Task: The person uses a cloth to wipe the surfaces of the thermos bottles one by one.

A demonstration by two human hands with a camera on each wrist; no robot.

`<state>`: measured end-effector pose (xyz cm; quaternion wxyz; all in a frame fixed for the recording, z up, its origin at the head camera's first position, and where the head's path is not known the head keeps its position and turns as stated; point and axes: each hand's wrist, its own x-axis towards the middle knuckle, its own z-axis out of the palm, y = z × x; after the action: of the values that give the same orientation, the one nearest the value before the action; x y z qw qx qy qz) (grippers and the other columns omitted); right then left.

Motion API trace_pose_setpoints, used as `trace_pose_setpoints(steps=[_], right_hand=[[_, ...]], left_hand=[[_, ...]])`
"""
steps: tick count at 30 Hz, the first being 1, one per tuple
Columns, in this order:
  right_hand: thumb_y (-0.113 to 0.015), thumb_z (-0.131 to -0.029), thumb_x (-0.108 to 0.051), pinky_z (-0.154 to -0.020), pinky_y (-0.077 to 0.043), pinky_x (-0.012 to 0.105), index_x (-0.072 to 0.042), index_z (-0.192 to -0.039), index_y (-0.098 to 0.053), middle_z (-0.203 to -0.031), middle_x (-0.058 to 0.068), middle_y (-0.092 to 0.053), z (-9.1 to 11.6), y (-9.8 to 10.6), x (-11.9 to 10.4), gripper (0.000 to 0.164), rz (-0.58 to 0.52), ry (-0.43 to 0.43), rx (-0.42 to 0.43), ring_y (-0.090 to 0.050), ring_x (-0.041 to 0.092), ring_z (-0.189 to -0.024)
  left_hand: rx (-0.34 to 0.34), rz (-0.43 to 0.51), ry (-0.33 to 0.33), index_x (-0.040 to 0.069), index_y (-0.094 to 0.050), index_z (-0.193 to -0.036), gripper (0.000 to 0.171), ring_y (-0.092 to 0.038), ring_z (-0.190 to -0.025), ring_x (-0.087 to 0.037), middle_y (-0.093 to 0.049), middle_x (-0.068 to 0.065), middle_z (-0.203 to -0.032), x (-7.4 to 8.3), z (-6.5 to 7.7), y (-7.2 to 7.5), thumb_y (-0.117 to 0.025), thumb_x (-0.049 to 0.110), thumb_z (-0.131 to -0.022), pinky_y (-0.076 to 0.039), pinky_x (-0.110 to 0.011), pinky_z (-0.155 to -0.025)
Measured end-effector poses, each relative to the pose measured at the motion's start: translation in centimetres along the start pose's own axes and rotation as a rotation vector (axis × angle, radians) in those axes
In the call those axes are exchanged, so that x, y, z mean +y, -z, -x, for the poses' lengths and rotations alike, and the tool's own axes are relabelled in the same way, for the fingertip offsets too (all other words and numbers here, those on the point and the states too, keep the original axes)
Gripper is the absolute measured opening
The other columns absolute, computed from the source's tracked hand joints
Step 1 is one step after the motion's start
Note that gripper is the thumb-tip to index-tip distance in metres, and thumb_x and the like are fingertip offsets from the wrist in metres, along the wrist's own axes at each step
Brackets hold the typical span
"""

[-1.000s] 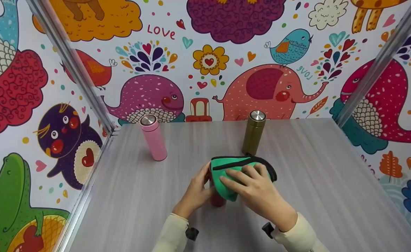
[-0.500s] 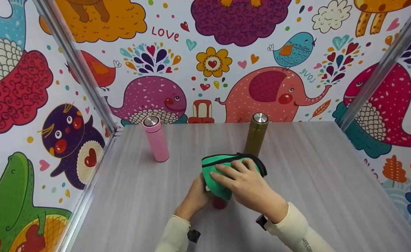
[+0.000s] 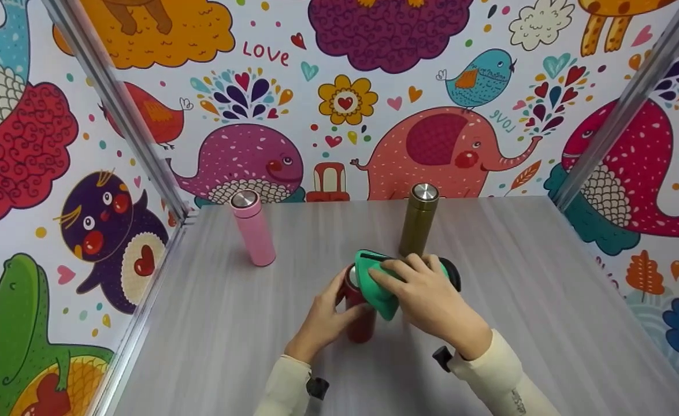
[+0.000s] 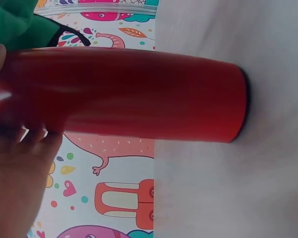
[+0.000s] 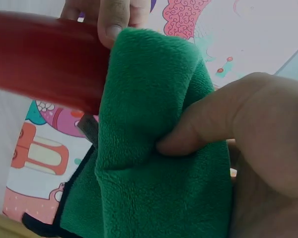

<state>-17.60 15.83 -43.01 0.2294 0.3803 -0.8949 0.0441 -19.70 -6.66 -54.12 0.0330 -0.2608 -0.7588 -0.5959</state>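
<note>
The left hand (image 3: 325, 320) grips a glossy red cylindrical bottle (image 3: 361, 328); the green plush cloth (image 3: 375, 289) the right hand (image 3: 434, 300) holds now covers less, apparently mid-wipe.

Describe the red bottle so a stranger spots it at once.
Find the gray table in front of the patterned wall. Nearer the viewer than the pink bottle and olive bottle, look beside the green cloth. There, the red bottle differs from both by color.

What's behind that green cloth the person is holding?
In the head view, the red bottle: its lower body and part of its silver lid show. The green cloth hides the lid's other side.
</note>
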Motion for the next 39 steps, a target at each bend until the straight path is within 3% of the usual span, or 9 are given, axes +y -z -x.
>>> trace_pose_setpoints(steps=[5,9,12,16,20,25,31,34,39], right_hand=[[-0.093,-0.064,-0.012,-0.074,-0.045,0.046,-0.022,-0.126,-0.07,-0.117,0.005,-0.065,1.0,-0.1,-1.0,0.067,0.034,0.059,0.093,-0.054,0.029,-0.094],[-0.094,-0.065,-0.017,-0.074,-0.043,0.046,-0.023,-0.123,-0.072,-0.119,0.002,-0.066,1.0,-0.4,-2.0,0.062,0.054,0.119,0.134,-0.054,0.028,-0.095],[-0.092,-0.07,-0.017,-0.077,-0.042,0.046,-0.025,-0.124,-0.072,-0.121,0.0,-0.066,0.5,-0.7,-2.6,0.059,0.051,0.148,0.138,-0.055,0.026,-0.096],[-0.087,-0.077,-0.012,-0.08,-0.041,0.046,-0.025,-0.129,-0.068,-0.127,-0.001,-0.064,-0.2,-1.2,-3.1,0.057,0.044,0.182,0.132,-0.055,0.025,-0.099],[-0.084,-0.08,-0.011,-0.083,-0.042,0.047,-0.025,-0.136,-0.064,-0.134,0.001,-0.062,-1.0,-1.4,-2.9,0.061,0.023,0.177,0.078,-0.055,0.026,-0.105],[-0.082,-0.08,-0.01,-0.084,-0.044,0.051,-0.025,-0.138,-0.063,-0.135,0.002,-0.061,-1.7,-1.2,-2.1,0.063,-0.003,0.117,0.014,-0.054,0.028,-0.107],[-0.084,-0.075,-0.009,-0.08,-0.046,0.049,-0.024,-0.136,-0.065,-0.131,0.006,-0.063,-1.7,-1.1,-0.7,0.066,-0.045,0.024,0.012,-0.055,0.029,-0.099],[-0.084,-0.074,-0.007,-0.079,-0.046,0.049,-0.024,-0.135,-0.065,-0.129,0.006,-0.064,-1.3,-1.2,-0.2,0.067,-0.06,-0.01,0.033,-0.055,0.028,-0.097],[-0.083,-0.073,-0.003,-0.076,-0.046,0.047,-0.025,-0.132,-0.068,-0.125,0.005,-0.066,-0.1,-1.2,0.2,0.065,-0.056,-0.032,0.082,-0.055,0.028,-0.096]], left_hand=[[0.002,-0.003,0.026,0.012,-0.031,-0.157,0.076,-0.046,-0.136,-0.019,-0.046,-0.002,-0.15,0.1,0.1,0.1,-0.073,0.023,-0.094,-0.039,-0.04,-0.108],[-0.003,0.005,-0.019,0.007,-0.034,-0.155,0.073,-0.048,-0.133,-0.022,-0.047,-0.007,-0.148,-0.1,-0.2,0.1,-0.071,0.002,-0.092,-0.041,-0.04,-0.107],[0.006,-0.049,-0.076,0.007,-0.044,-0.147,0.067,-0.054,-0.126,-0.022,-0.055,-0.008,-0.138,-0.3,-0.2,0.2,-0.068,-0.011,-0.088,-0.046,-0.038,-0.104],[0.055,-0.133,-0.128,0.007,-0.057,-0.129,0.044,-0.062,-0.108,-0.018,-0.065,-0.007,-0.118,-0.4,0.1,0.2,-0.068,-0.007,-0.089,-0.054,-0.036,-0.093],[0.064,-0.117,-0.106,0.005,-0.059,-0.124,0.031,-0.064,-0.103,-0.018,-0.066,-0.008,-0.114,-0.5,0.3,0.2,-0.067,0.002,-0.094,-0.055,-0.038,-0.09],[0.051,-0.076,-0.017,0.006,-0.057,-0.129,0.039,-0.062,-0.113,-0.02,-0.064,-0.006,-0.122,-0.3,0.3,0.1,-0.071,0.007,-0.093,-0.052,-0.038,-0.096],[0.036,-0.014,-0.053,0.012,-0.048,-0.146,0.06,-0.052,-0.13,-0.023,-0.056,-0.004,-0.139,-0.2,-0.2,-0.1,-0.074,0.015,-0.093,-0.042,-0.043,-0.107],[0.033,0.019,-0.037,0.015,-0.041,-0.152,0.068,-0.05,-0.132,-0.022,-0.052,-0.002,-0.144,-0.2,-0.2,-0.1,-0.074,0.02,-0.093,-0.041,-0.043,-0.108],[0.036,0.027,-0.011,0.011,-0.034,-0.156,0.075,-0.048,-0.133,-0.022,-0.049,-0.004,-0.148,-0.2,-0.1,-0.2,-0.074,0.019,-0.093,-0.04,-0.043,-0.108]])
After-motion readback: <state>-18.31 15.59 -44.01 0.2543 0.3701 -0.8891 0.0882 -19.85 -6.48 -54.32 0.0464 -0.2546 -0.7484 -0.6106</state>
